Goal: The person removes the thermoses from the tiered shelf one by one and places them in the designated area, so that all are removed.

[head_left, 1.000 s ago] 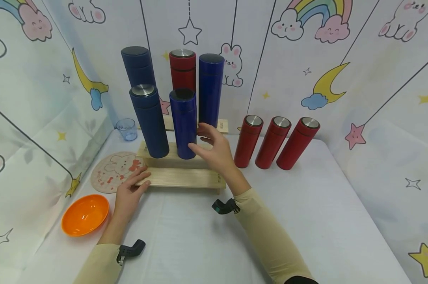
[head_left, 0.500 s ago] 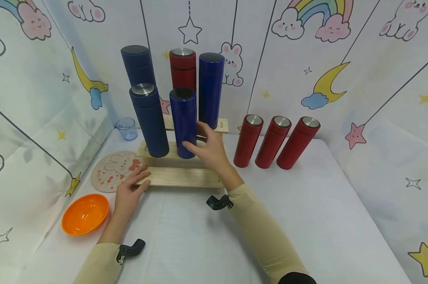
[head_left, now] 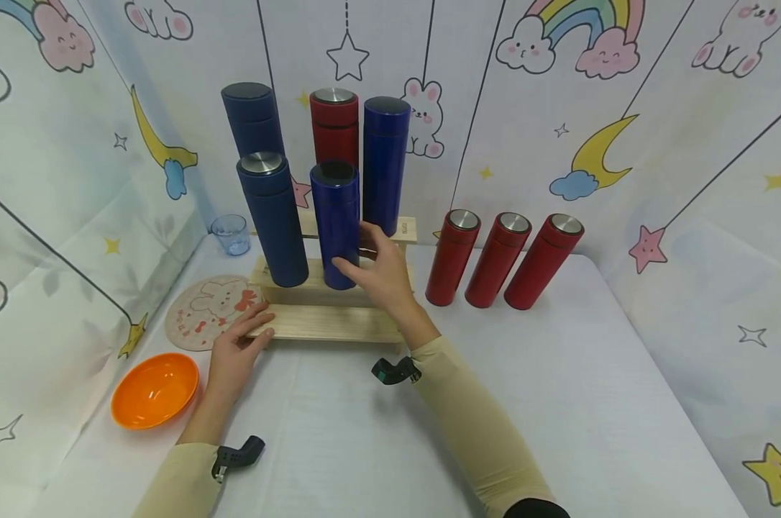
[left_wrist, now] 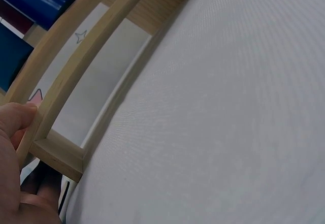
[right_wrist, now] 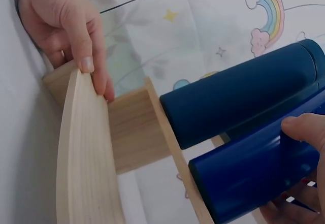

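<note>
In the head view my left hand (head_left: 231, 360) grips the left end of the lowest step of a wooden tiered rack (head_left: 332, 324), its thumb at the front edge. My right hand (head_left: 385, 277) holds a glossy blue thermos flask (head_left: 335, 230) low on its body; in the right wrist view the thumb lies along one side and the fingers on the other. That flask stands upright on the middle step, beside a dark blue flask (head_left: 274, 230) with a silver lid. Behind them on the top step are another dark blue flask (head_left: 251, 119), a red flask (head_left: 334, 129) and a blue flask (head_left: 386, 165).
Three red flasks (head_left: 451, 259) stand in a row on the white table right of the rack. To the left are a small clear glass (head_left: 231, 236), a round bunny mat (head_left: 199, 316) and an orange bowl (head_left: 155, 392). A patterned cloth hangs behind.
My right hand has moved slightly left, and its thumb and fingers have come round the blue flask. My left hand has stayed on the rack's end.
</note>
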